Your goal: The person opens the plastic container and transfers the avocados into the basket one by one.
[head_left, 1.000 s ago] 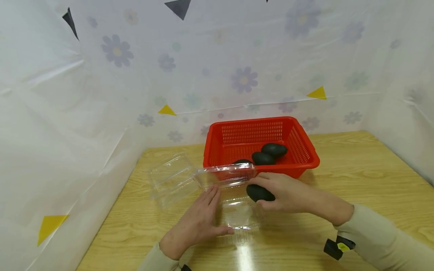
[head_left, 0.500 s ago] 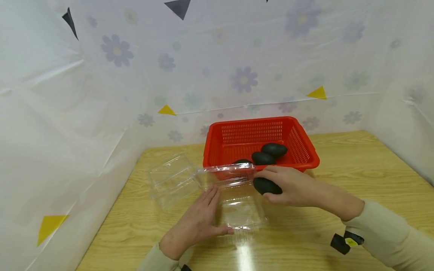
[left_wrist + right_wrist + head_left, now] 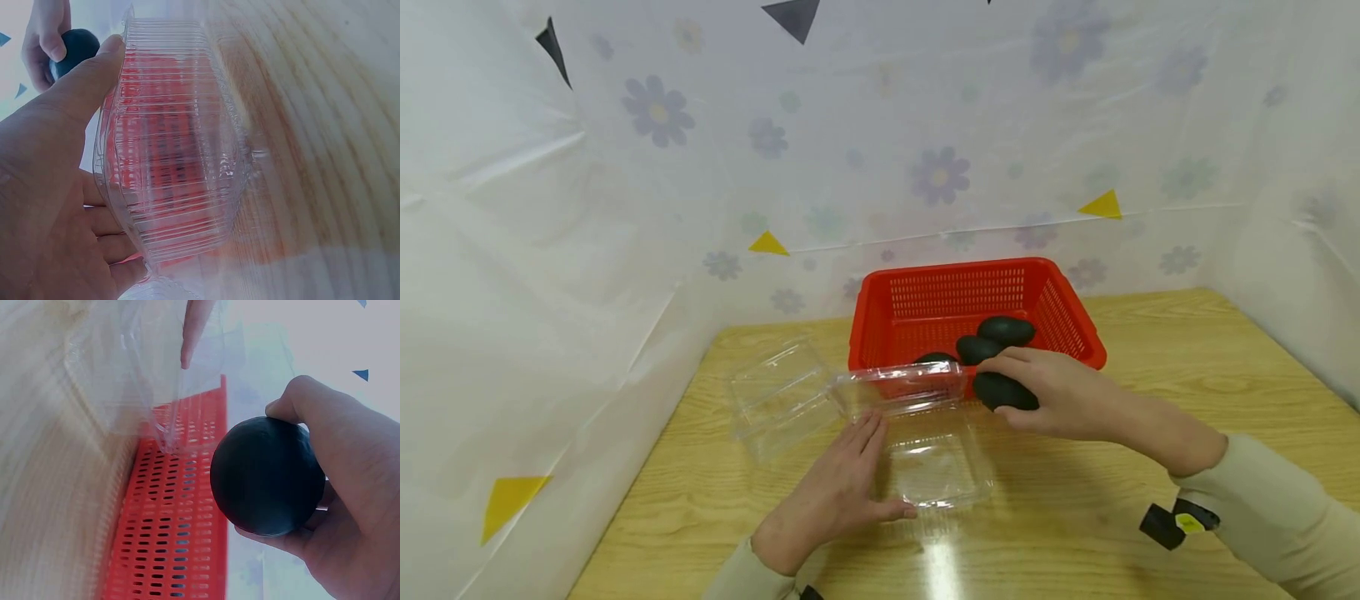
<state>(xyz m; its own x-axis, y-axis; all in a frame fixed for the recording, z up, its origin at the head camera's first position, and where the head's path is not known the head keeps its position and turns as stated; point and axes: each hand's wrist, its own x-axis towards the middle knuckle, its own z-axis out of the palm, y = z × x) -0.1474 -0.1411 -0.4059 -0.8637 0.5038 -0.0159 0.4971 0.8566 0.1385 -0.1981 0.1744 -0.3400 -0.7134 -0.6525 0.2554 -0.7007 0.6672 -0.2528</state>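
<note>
A dark, smooth, oval avocado (image 3: 1004, 392) is in my right hand (image 3: 1067, 396), gripped between thumb and fingers just over the front rim of the red basket (image 3: 1082, 333). In the right wrist view the avocado (image 3: 269, 476) shows its rounded end. A clear plastic clamshell container (image 3: 936, 475) stands on the table with its lid (image 3: 902, 387) raised toward the basket. My left hand (image 3: 835, 492) holds the container by its left side, thumb at the near corner and fingers at the far one. The left wrist view shows the container's ribbed wall (image 3: 169, 144) between thumb and fingers.
Inside the basket lie several more avocados (image 3: 1007, 331), one partly hidden behind the raised lid. Another clear plastic container (image 3: 786, 392) sits left of the lid on the wooden table (image 3: 1187, 375). White flower-patterned sheeting (image 3: 850, 167) closes off the back and sides.
My right hand has moved up and to the right with the avocado, from over the container to the basket's front rim. The left hand and container have stayed in place.
</note>
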